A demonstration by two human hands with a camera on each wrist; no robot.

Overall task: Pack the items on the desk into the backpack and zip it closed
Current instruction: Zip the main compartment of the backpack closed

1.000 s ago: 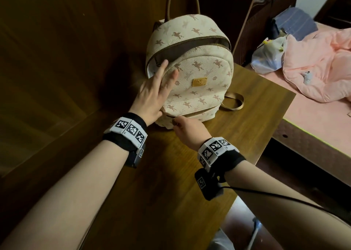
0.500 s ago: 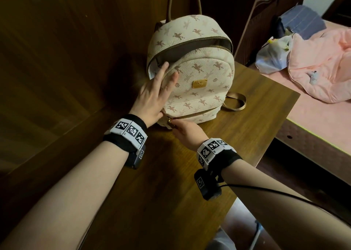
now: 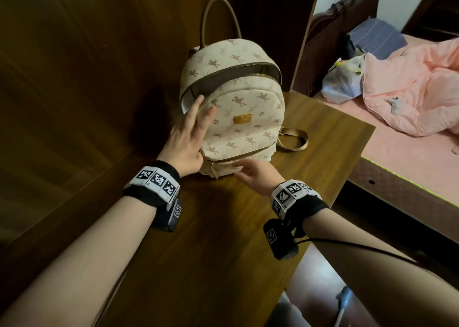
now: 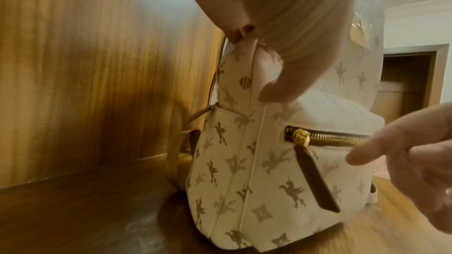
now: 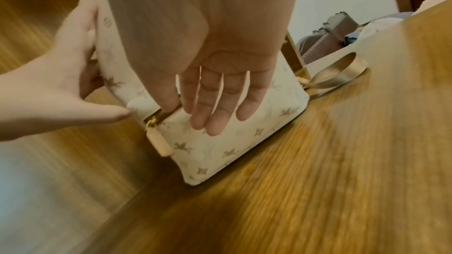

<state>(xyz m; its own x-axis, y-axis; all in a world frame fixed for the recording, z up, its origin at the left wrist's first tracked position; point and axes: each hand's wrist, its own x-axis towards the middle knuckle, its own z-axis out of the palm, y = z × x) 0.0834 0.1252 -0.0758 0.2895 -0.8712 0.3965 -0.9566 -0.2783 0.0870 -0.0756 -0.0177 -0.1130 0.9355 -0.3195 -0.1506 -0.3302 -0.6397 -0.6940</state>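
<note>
Off to the side there's a bed with a pink mattress (image 3: 407, 162), a crumpled pink quilt (image 3: 417, 88) on it, plus a clear plastic bag (image 3: 344, 80) beside a folded blue striped cloth (image 3: 380, 37).

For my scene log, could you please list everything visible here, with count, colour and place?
backpack: one, cream with tan horse print, upright at the desk's back; main zip open, front pocket zip shut
zipper pull: one, brown, hanging at the front pocket's left end
desk: one, dark brown wood, under the backpack
bed: one, pink sheet, right of the desk
quilt: one, pink, on the bed
plastic bag: one, whitish, on the bed
left hand: flat on the backpack's left front
right hand: fingers straight, by the front pocket
</note>
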